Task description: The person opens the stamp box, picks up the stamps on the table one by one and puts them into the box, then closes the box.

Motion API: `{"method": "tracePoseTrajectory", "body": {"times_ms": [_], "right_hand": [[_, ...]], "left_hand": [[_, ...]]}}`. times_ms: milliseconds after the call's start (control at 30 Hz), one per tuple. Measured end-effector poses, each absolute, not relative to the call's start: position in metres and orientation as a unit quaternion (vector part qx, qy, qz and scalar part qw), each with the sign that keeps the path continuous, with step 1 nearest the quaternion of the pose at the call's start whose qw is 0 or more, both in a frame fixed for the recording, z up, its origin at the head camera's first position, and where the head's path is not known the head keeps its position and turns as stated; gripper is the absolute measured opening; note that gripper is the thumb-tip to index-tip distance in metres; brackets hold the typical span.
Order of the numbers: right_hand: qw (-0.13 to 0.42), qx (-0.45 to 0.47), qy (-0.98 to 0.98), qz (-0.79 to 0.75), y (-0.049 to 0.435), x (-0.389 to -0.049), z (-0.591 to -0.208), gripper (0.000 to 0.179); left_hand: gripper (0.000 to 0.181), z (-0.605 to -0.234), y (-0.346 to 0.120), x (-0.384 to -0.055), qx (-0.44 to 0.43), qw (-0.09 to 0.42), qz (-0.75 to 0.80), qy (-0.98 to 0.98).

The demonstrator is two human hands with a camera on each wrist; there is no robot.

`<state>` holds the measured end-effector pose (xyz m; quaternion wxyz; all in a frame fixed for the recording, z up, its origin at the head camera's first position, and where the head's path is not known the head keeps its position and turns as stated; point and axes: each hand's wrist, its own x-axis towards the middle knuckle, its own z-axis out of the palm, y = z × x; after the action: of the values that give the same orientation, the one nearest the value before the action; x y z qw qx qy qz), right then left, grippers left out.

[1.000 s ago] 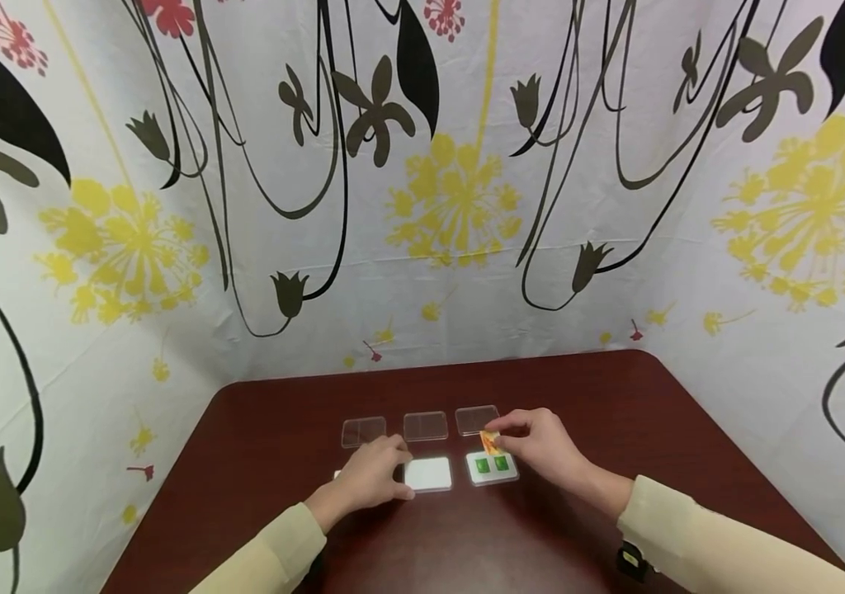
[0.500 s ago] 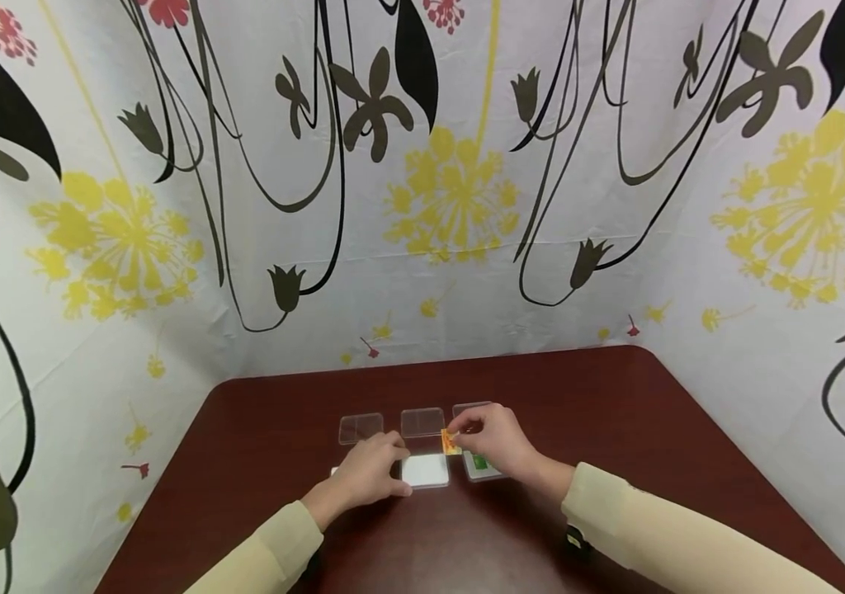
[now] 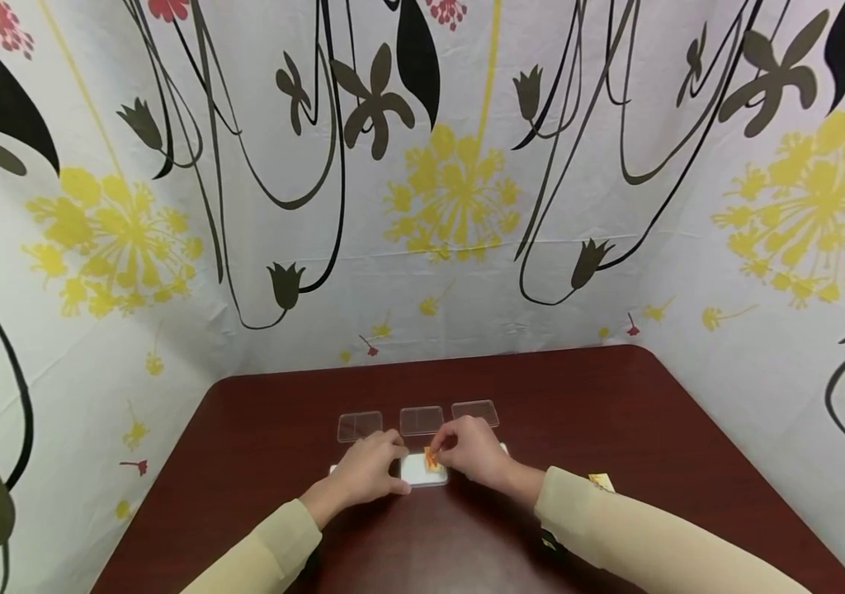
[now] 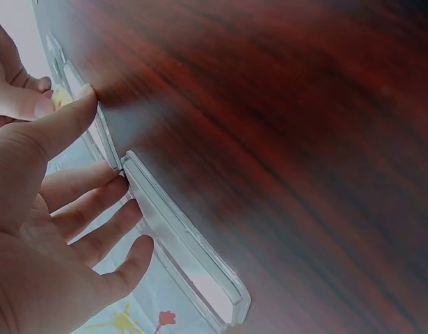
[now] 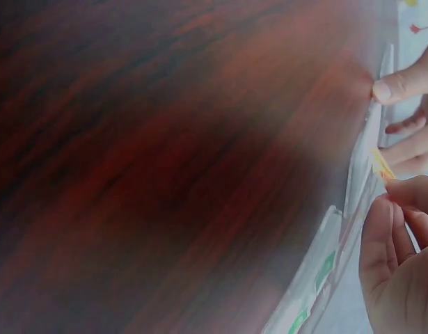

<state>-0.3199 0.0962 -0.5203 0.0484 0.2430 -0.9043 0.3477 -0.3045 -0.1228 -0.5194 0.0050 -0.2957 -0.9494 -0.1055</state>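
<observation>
My right hand (image 3: 476, 452) pinches a small orange-and-yellow picture card (image 3: 431, 459) between thumb and fingertips, over the right half of the middle white flat case (image 3: 412, 470). My left hand (image 3: 366, 470) holds that case at its left side, thumb at the near edge and fingers at the far one. Left of it, another white case (image 4: 182, 240) lies mostly hidden under the left hand in the head view. On the right, a case with two green squares (image 5: 300, 287) shows in the right wrist view; my right hand covers most of it from above.
Behind the cases, three clear plastic lids (image 3: 360, 426) lie in a row on the dark red-brown table (image 3: 281, 511). A small yellow piece (image 3: 601, 481) lies beyond the right sleeve. Patterned white cloth (image 3: 422, 313) stands round the table's back and sides.
My right hand has carried the orange card leftward from over the green-square case to the middle white case. My left hand has stayed at the middle case.
</observation>
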Motion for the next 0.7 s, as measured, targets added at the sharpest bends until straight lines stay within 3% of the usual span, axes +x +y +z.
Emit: {"method": "tracePoseTrajectory", "body": {"times_ms": [233, 700], "right_hand": [[0.040, 0.265, -0.912, 0.310, 0.0906, -0.3156, -0.5251, 0.012], [0.095, 0.276, -0.922, 0.254, 0.0870, -0.3147, -0.5275, 0.015]], "left_hand": [[0.054, -0.5165, -0.1227, -0.3030, -0.301, 0.001, -0.112, -0.947], [0.056, -0.5203, -0.1240, -0.3049, -0.304, 0.012, -0.106, -0.947]]}}
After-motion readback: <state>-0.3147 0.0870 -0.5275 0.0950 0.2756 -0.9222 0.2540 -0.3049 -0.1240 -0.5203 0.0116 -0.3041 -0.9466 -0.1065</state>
